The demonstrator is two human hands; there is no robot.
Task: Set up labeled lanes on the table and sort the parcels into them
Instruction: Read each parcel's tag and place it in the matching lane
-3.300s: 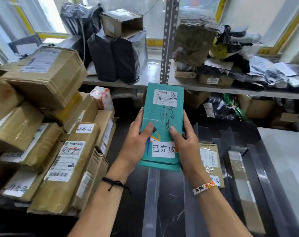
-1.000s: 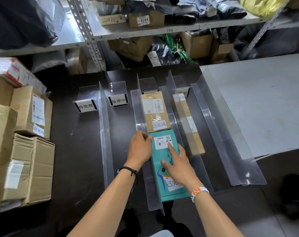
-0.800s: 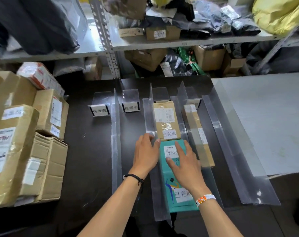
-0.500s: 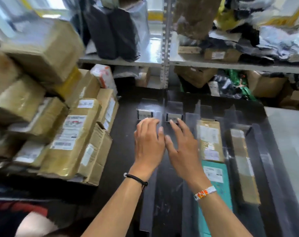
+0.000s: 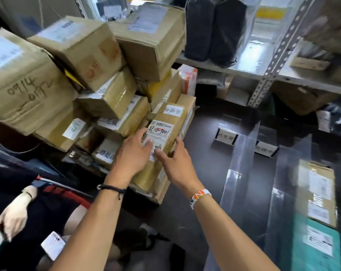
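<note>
Both hands have moved off the lanes and over to the box pile point(image 5: 91, 79) on the left. Teal parcel point(image 5: 318, 249) stays flat in its lane at near right, just this side of a brown parcel point(image 5: 316, 192) in the same lane. Near left, another person's hand point(image 5: 11, 216), blurred, can't tell what it holds. Left hand point(image 5: 132, 155) lies on the long taped parcel point(image 5: 165, 132), fingers fairly straight over its shipping label, not closed. Right hand point(image 5: 175, 165) clasps the same parcel, thumb on the top face and fingers round the right edge. Parcel sits tilted at the front of the pile, on the dark table point(image 5: 204, 169). Beyond it are clear dividers point(image 5: 242, 165) and two label stands point(image 5: 225, 136) point(image 5: 265, 150). Farthest back, the metal shelf point(image 5: 234, 69) holds black bags point(image 5: 214, 30).
</note>
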